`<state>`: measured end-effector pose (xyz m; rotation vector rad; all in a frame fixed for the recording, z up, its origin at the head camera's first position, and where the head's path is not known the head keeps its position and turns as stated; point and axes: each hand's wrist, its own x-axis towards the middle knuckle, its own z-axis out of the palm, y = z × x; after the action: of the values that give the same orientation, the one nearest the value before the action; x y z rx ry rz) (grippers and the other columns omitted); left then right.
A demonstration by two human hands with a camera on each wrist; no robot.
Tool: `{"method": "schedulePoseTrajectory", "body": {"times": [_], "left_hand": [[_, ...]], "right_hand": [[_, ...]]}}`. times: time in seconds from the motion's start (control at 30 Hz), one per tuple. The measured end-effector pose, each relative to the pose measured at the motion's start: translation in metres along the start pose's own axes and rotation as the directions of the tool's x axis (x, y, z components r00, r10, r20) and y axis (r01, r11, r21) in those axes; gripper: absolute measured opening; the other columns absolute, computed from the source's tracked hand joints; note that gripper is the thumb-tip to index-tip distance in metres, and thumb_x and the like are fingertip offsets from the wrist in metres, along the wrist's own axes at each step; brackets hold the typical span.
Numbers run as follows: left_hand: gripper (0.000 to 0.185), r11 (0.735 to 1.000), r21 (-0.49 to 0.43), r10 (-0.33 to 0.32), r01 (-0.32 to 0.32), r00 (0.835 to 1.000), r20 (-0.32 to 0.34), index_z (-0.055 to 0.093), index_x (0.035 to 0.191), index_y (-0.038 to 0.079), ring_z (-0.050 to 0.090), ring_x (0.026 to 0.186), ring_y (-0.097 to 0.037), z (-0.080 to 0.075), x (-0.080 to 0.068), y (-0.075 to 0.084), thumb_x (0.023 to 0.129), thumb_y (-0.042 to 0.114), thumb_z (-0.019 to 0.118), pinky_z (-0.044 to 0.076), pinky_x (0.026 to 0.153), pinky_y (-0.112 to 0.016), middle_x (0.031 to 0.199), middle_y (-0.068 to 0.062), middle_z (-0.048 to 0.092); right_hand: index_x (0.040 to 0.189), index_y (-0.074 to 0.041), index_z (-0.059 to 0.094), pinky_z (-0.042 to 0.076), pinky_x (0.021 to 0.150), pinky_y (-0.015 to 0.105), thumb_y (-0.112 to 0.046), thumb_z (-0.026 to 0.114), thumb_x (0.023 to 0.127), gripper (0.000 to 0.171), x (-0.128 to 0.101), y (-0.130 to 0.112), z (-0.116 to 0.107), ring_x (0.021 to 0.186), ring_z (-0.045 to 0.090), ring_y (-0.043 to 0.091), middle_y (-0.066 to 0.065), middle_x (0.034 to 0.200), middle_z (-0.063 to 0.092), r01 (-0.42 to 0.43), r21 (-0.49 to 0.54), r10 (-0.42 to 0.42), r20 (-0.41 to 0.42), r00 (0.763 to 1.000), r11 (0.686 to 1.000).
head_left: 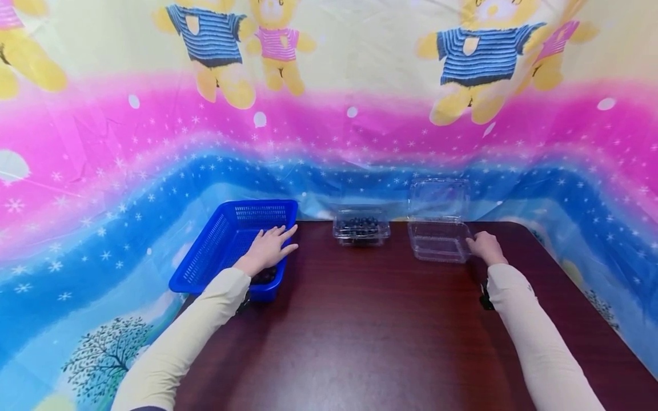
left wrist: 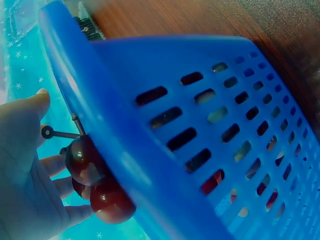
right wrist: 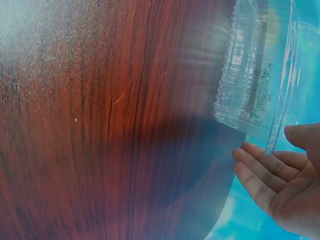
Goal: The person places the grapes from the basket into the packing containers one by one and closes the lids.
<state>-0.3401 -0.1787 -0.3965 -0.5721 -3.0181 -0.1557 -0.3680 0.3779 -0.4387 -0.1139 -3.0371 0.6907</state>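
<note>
My left hand is spread over the near right part of a blue plastic basket. In the left wrist view, dark red cherries with stems show past the basket rim, beside the fingers; none is plainly held. An open clear plastic clamshell container stands at the right, its lid raised behind it. At its right edge is my right hand, with the rim between thumb and fingers in the right wrist view. No fruit can be made out inside this container.
A second clear container with dark round fruit sits at the back middle of the brown table. A patterned cloth hangs right behind and beside the table. The table's right edge runs beyond my right hand.
</note>
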Motion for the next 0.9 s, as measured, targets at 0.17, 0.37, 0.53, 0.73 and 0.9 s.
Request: {"method": "schedulePoseTrajectory", "body": {"times": [0.17,0.37,0.53,0.73,0.9], "left_hand": [[0.059,1.000,0.003,-0.010,0.009,1.000,0.006,0.024,0.148,0.023,0.029,0.135,-0.037,-0.002,-0.003,-0.002,0.096,0.048,0.039,0.018,0.108,-0.059,0.146,-0.017,0.034],[0.059,1.000,0.007,-0.017,0.017,1.000,0.014,0.026,0.147,0.023,0.028,0.135,-0.037,-0.001,-0.005,-0.006,0.096,0.050,0.039,0.018,0.108,-0.059,0.146,-0.017,0.035],[0.060,1.000,-0.011,-0.026,0.026,0.999,0.022,0.026,0.147,0.023,0.029,0.136,-0.036,-0.002,-0.008,-0.009,0.096,0.051,0.037,0.017,0.109,-0.058,0.147,-0.016,0.033],[0.060,0.999,-0.038,-0.022,0.022,1.000,0.016,0.027,0.147,0.021,0.032,0.134,-0.037,-0.003,-0.010,-0.012,0.096,0.050,0.039,0.016,0.109,-0.059,0.147,-0.017,0.033],[0.059,0.999,-0.044,-0.029,0.031,0.999,0.032,0.027,0.147,0.022,0.033,0.133,-0.037,-0.003,-0.013,-0.014,0.096,0.050,0.038,0.018,0.108,-0.059,0.147,-0.017,0.032]], "right_hand": [[0.122,0.026,0.039,0.043,0.088,0.057,-0.016,0.039,0.097,0.048,-0.002,0.002,0.000,0.106,0.049,0.052,0.042,0.117,0.047,-0.021,0.049,0.021,0.014,1.000,0.999],[0.120,0.025,0.042,0.053,0.074,0.047,-0.014,0.042,0.098,0.045,-0.002,0.007,0.003,0.087,0.061,0.042,0.036,0.098,0.059,-0.036,0.148,0.032,0.027,0.999,0.988],[0.118,0.024,0.044,0.054,0.071,0.044,-0.012,0.044,0.097,0.043,0.000,0.009,0.005,0.085,0.062,0.041,0.034,0.096,0.061,-0.034,0.160,0.033,0.013,0.999,0.987],[0.119,0.025,0.044,0.055,0.067,0.041,-0.011,0.047,0.095,0.043,-0.002,0.006,0.004,0.087,0.063,0.042,0.032,0.092,0.064,-0.041,0.146,0.042,0.000,0.999,0.988],[0.119,0.026,0.043,0.056,0.065,0.038,-0.011,0.048,0.094,0.044,-0.004,0.008,0.004,0.084,0.066,0.039,0.032,0.091,0.065,-0.048,0.208,0.051,-0.005,0.999,0.977]]}}
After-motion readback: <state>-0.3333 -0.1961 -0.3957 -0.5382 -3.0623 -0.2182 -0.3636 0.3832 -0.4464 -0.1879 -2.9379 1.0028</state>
